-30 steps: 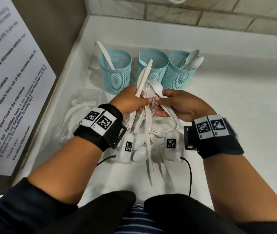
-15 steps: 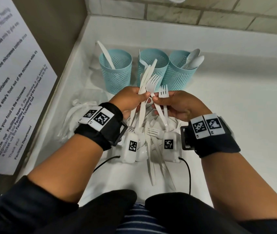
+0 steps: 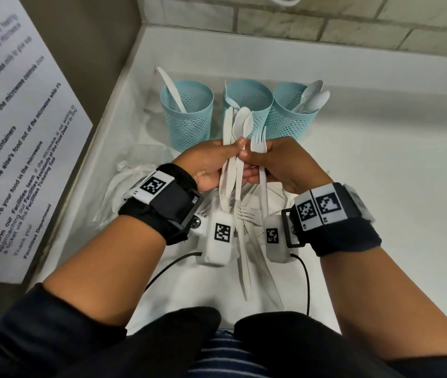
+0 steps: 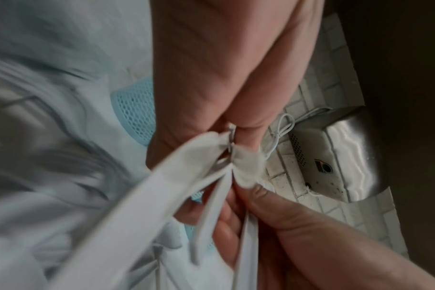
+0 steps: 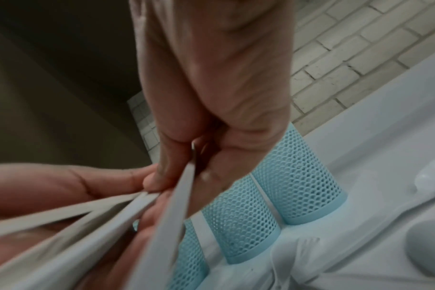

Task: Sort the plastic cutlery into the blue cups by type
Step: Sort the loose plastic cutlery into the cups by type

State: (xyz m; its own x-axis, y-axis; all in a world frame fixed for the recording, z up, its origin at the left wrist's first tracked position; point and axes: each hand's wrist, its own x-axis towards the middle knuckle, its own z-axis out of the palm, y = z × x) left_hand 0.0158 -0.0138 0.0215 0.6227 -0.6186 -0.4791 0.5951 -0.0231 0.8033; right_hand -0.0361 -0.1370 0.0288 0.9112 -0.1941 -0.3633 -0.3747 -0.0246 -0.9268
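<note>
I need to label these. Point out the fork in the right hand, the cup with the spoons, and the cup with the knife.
fork (image 3: 258, 141), head view, base of its tines
spoon cup (image 3: 290, 124), head view, mesh wall
knife cup (image 3: 189, 124), head view, mesh wall

White printed notice sheet, left edge of the head view, slanted, only partly legible. Readable fragments: "five minutes", "reset the microwave controls", "microwave-safe containers", "take someone else's food out of the microwave", "Do not store your food in the microwave", "Inform our Facilities team", "Facilities Ticketing Tool", "Thank you!", "Facilities Department". Black-and-white square code tags on the black wrist straps, centre of frame; small characters beside them too small to read.
</note>
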